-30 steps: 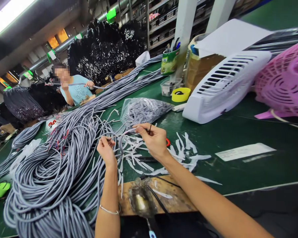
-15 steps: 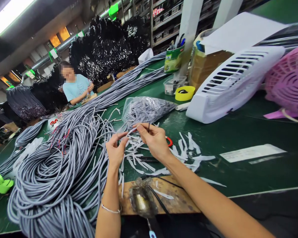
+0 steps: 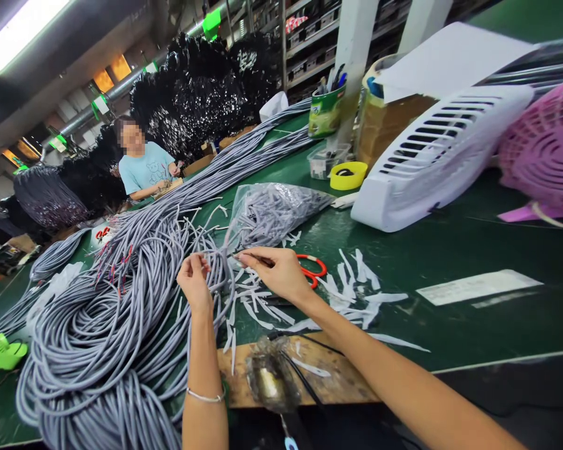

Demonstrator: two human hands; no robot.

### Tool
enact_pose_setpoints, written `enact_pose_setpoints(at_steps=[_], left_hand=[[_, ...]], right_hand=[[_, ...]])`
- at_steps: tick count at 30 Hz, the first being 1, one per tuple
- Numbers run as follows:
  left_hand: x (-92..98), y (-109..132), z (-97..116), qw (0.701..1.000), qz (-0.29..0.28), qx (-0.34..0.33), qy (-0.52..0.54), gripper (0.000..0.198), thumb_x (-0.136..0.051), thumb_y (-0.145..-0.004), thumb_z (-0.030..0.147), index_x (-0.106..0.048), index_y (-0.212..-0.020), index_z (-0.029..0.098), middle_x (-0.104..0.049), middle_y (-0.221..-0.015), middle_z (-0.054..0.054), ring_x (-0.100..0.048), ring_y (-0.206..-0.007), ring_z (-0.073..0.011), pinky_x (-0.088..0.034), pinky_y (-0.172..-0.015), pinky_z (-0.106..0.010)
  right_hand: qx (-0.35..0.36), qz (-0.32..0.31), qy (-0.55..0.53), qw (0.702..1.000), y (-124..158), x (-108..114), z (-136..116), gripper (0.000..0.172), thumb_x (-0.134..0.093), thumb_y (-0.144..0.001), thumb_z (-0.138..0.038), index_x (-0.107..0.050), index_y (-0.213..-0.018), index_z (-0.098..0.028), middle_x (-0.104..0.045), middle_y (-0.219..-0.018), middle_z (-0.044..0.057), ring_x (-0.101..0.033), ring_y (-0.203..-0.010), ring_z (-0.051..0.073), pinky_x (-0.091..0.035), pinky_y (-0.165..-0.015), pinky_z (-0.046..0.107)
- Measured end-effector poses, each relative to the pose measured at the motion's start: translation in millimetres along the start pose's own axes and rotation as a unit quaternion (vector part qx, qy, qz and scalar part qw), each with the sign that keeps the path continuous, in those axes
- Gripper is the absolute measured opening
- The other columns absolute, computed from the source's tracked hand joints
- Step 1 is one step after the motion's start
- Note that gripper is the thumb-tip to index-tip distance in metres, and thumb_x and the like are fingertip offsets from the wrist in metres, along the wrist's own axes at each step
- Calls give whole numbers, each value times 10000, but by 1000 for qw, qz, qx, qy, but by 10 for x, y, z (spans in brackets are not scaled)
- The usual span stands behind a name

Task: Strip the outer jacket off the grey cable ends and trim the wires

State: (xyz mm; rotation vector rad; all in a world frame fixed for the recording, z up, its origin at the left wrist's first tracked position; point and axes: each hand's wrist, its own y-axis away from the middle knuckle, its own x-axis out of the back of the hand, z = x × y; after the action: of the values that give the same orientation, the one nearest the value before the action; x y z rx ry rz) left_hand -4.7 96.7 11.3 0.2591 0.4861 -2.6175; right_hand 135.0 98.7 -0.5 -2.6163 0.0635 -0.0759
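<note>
My left hand (image 3: 194,284) is closed in a pinch at the edge of the grey cables, seemingly round one grey cable (image 3: 220,253). My right hand (image 3: 281,272) points left with its fingers pressed together, close to that cable. A thin dark piece shows at its fingers, too small to name. Below and left lies a big coil of grey cables (image 3: 89,325). White strips (image 3: 258,303) are scattered under my right hand, beside red-handled scissors (image 3: 313,265) whose blades are partly hidden.
A clear bag of short grey pieces (image 3: 267,212) lies behind my hands. A white slatted fan (image 3: 403,181), pink fan (image 3: 544,150), yellow tape roll (image 3: 348,175) and green can of pens (image 3: 326,112) stand right. Near me is a wooden board (image 3: 338,381). A co-worker (image 3: 147,165) sits across.
My hands have moved apart, the left one going left and down toward the cables. My right hand has shifted slightly left and down, uncovering more of the scissors' handles. The co-worker's hands moved apart.
</note>
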Motion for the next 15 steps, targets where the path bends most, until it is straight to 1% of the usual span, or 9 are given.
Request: enact_pose_setpoints(at_steps=[2, 3, 5, 7, 8, 9, 11, 12, 15], left_hand=[[35, -41, 0, 1000, -5, -8, 4, 325, -693, -612, 472, -650, -673, 156, -567, -587, 34, -515, -555, -54, -430, -581, -161], [38, -46, 5, 1000, -22, -8, 3, 347, -716, -580, 478, -662, -702, 157, -597, -635, 20, -540, -608, -64, -440, -624, -166], [13, -23, 25, 996, -86, 8, 4, 469, -759, -491, 496, -685, -813, 163, -652, -775, -21, -577, -712, -99, -453, -686, -189], [-34, 31, 55, 987, -158, 35, 6, 584, -770, -450, 512, -681, -915, 170, -670, -887, -57, -596, -781, -138, -463, -726, -224], [-59, 62, 71, 981, -187, 47, 3, 579, -765, -463, 512, -682, -922, 169, -675, -888, -64, -602, -781, -149, -466, -735, -239], [-79, 91, 86, 977, -204, 52, -5, 532, -759, -489, 502, -690, -892, 162, -681, -855, -65, -608, -765, -156, -469, -735, -251], [-101, 138, 106, 976, -214, 42, -22, 397, -750, -543, 457, -699, -789, 150, -682, -759, -55, -614, -720, -159, -473, -718, -259], [-101, 152, 110, 978, -206, 27, -27, 344, -745, -563, 434, -694, -748, 149, -676, -724, -47, -612, -696, -155, -474, -697, -256], [-73, 158, 100, 989, -140, -39, -23, 255, -714, -629, 387, -669, -719, 152, -653, -691, -25, -589, -648, -124, -463, -645, -226]], right_hand=[[2, -6, 12, 1000, 1, -2, -13, 259, -525, -746, -358, -675, -660, -166, -637, -540, 34, -542, -467, 151, -413, -473, 257], [5, -13, 14, 1000, 5, -8, -19, 253, -526, -744, -353, -669, -652, -165, -634, -540, 32, -535, -466, 147, -408, -472, 254], [14, -38, 8, 999, 17, -29, -31, 235, -532, -737, -340, -662, -642, -168, -646, -576, 34, -540, -491, 146, -409, -482, 250], [17, -61, -7, 998, 32, -53, -37, 217, -540, -727, -331, -659, -650, -166, -662, -628, 41, -552, -525, 147, -413, -495, 246], [16, -70, -14, 997, 38, -65, -38, 215, -541, -725, -330, -658, -655, -164, -665, -644, 43, -554, -534, 147, -412, -496, 245], [15, -76, -18, 997, 45, -76, -39, 223, -537, -727, -334, -655, -652, -161, -661, -641, 44, -549, -532, 145, -407, -493, 243], [14, -89, -19, 996, 54, -96, -44, 254, -516, -738, -343, -640, -617, -157, -640, -600, 39, -527, -509, 138, -391, -481, 240], [14, -101, -19, 995, 58, -105, -48, 266, -506, -740, -343, -632, -597, -157, -628, -578, 36, -518, -501, 134, -385, -478, 239], [3, -137, -24, 990, 62, -122, -59, 252, -500, -731, -328, -635, -614, -150, -625, -577, 36, -524, -510, 134, -391, -489, 236]])
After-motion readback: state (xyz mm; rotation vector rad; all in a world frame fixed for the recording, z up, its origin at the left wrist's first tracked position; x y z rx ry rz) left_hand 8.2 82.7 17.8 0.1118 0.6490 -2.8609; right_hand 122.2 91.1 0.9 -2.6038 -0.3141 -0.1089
